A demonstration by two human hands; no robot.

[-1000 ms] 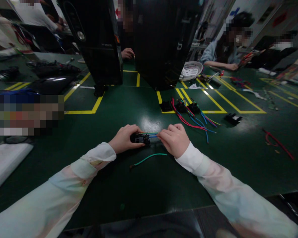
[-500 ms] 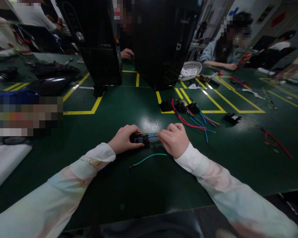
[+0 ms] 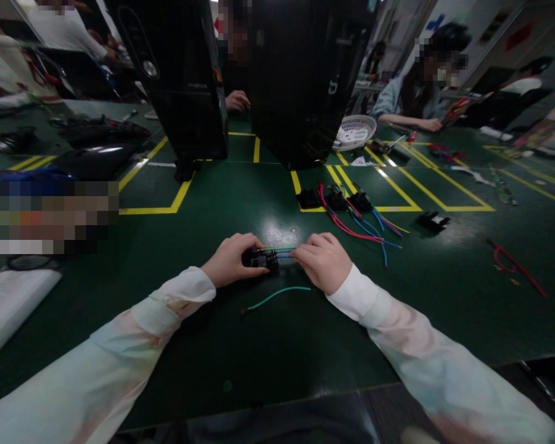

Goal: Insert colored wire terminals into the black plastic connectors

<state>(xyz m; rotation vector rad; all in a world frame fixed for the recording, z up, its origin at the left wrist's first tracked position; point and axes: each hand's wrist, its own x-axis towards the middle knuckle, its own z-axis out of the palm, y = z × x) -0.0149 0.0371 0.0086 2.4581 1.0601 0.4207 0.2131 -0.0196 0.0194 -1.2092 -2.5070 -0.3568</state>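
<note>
My left hand (image 3: 234,260) is closed round a small black plastic connector block (image 3: 263,261), thumb in front and fingers behind. Green and blue wires (image 3: 284,251) run from the block's right side into the fingertips of my right hand (image 3: 324,260), which pinches them. The wire ends inside that pinch are hidden. Nearer to me, a loose green wire (image 3: 277,296) with a small terminal at its left end lies on the table. Both hands rest low over the green tabletop (image 3: 268,345).
Black blocks with red and blue wires (image 3: 351,216) lie behind my right hand. Beyond them are a separate black block (image 3: 433,222), a red wire (image 3: 513,266) and a white basket (image 3: 355,131). Two tall black cases (image 3: 300,86) stand ahead. A co-worker (image 3: 416,105) sits at right.
Hardly anything differs. My right hand's fingers have settled slightly lower on the wires; the left hand and the block stay in place.
</note>
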